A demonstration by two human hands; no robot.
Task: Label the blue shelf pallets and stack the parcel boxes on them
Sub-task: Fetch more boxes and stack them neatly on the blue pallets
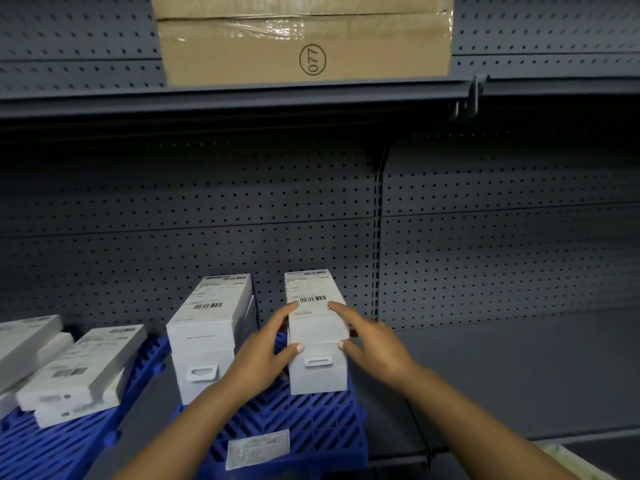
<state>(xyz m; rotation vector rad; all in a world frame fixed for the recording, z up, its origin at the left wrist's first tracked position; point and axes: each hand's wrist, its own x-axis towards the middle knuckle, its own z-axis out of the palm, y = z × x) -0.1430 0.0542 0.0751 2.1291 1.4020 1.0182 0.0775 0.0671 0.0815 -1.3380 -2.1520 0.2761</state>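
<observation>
On the middle blue pallet [304, 424] stand two stacks of white parcel boxes. My left hand [263, 348] and my right hand [370, 341] hold the top box [313, 313] of the right stack from either side, thumbs on its front edge, fingers along its sides. That box lies on a lower white box [318, 370]. The left stack [207, 327] stands beside them, untouched. A white label [258, 448] sticks on the pallet's front. A second blue pallet [52, 441] at the left carries several flat white boxes [83, 365].
The grey metal shelf [502, 375] extends bare to the right of the pallet, backed by perforated panel. On the shelf above sits a large brown carton [304, 39] marked 077. A pale object edge shows at the bottom right corner [575, 459].
</observation>
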